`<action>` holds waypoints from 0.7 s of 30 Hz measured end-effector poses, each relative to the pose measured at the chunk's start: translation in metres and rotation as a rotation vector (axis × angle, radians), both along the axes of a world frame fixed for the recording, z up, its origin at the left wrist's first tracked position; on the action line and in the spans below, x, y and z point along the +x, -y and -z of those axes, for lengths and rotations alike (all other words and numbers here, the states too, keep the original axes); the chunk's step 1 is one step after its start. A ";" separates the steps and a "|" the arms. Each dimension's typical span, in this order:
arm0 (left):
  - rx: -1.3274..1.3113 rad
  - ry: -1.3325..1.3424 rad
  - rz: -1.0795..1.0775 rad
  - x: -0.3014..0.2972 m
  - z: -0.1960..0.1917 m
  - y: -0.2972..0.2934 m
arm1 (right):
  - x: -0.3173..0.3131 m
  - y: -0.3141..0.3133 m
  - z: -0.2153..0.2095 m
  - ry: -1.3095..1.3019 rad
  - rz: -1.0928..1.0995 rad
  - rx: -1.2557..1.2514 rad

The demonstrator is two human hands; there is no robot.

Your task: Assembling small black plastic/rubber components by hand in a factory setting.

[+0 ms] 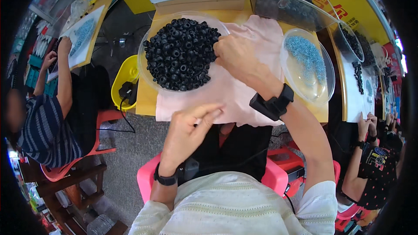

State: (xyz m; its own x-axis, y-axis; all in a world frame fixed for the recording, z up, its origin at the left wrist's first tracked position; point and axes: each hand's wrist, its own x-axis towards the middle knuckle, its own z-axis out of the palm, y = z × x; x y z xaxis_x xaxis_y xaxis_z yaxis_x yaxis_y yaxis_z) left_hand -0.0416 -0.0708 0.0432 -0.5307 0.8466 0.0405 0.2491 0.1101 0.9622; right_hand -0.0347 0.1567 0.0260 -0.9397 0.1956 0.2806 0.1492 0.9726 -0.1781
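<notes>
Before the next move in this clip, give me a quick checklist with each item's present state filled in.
1. Right hand at the black beads: ok, at the heap's right edge.
2. Right hand has a bead between its fingers: cannot tell, the fingers' inner side is hidden.
3. Left hand away from the black beads: ok, nearer the pink cloth's front edge.
4. Thread or needle in the left hand: cannot tell, none is discernible.
5. Blue seed beads kept apart from the black ones: ok, in a separate clear tub.

Workshop: worktables [147, 102], black beads [180, 54], seated co-workers [48, 126]
</notes>
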 end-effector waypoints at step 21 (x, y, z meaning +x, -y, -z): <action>-0.185 -0.635 -0.324 -0.070 0.012 -0.040 | 0.115 0.046 0.014 -0.180 0.106 -0.409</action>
State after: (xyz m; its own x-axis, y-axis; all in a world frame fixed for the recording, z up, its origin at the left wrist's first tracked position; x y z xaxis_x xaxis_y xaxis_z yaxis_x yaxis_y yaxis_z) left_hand -0.1111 -0.0308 0.0315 -0.6771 0.6742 0.2951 0.6797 0.4191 0.6020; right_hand 0.0807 0.1105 0.0118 -0.8516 0.4171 0.3175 0.1756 0.7977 -0.5769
